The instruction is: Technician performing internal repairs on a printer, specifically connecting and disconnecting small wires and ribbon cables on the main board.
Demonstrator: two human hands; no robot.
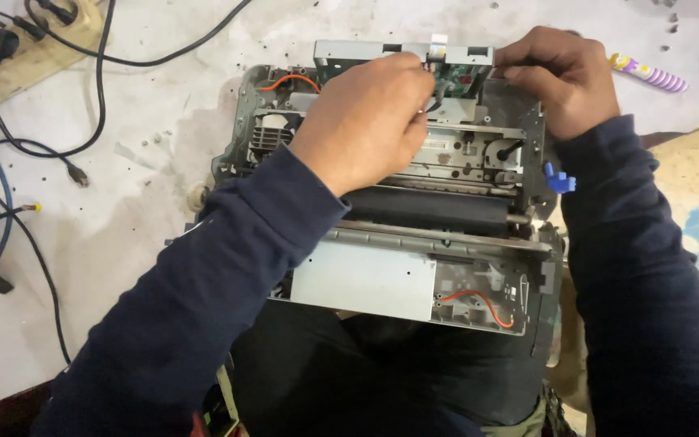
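Two bare hands work at the 12 o'clock end of the big grey opened-up machine with a black roller [414,243], which sits on the dirty white surface [155,137]. The left hand [366,121] has its grip pinched on small dark wires by the little green circuit board [455,81], and the right hand [564,77], at 1 o'clock, has its grip clenched on the metal frame. Covers look already off, but the board and orange wires [479,299] are not out yet.
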